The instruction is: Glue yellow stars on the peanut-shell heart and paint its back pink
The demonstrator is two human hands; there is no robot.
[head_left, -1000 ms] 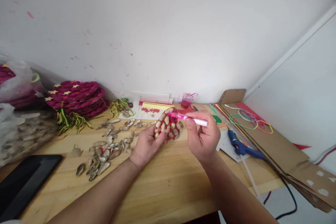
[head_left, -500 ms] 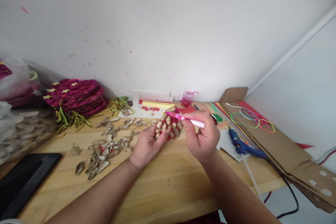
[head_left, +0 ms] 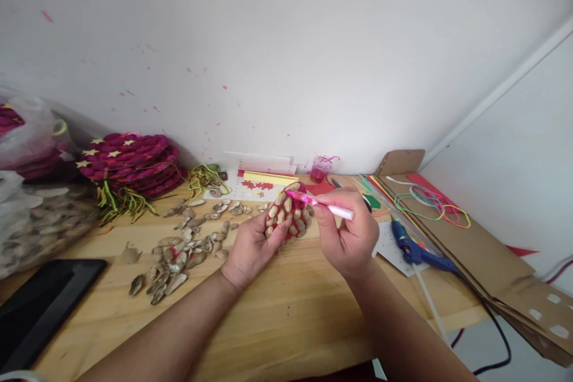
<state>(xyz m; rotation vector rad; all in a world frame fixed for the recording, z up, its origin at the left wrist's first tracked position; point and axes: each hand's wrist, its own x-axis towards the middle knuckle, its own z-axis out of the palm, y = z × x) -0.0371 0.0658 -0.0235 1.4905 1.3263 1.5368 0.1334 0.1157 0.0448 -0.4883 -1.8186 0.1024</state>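
My left hand (head_left: 256, 245) is closed on the edge of a red craft piece covered with peanut shells (head_left: 293, 215), holding it tilted up above the table. My right hand (head_left: 347, 230) pinches a white-handled paintbrush (head_left: 338, 210) smeared with bright pink paint. The brush tip touches the upper part of the piece, near a shell at its top. Most shells on it are bare tan, and some pink-red colour shows at its upper right. Left of my left hand lie loose peanut shell halves (head_left: 192, 243). Behind the piece stands a small clear cup of pink paint (head_left: 320, 169).
A stack of purple shell-covered pieces with yellow stars (head_left: 129, 161) stands at the left, beside a clear bag of peanut shells (head_left: 49, 221). A black tablet (head_left: 49, 304) lies front left. At right are a blue glue gun (head_left: 421, 252), coloured cords (head_left: 432, 203) and cardboard (head_left: 487, 256).
My right hand and the brush have shifted very slightly to the right. The brush tip still rests at the top of the piece, and my left hand keeps its grip.
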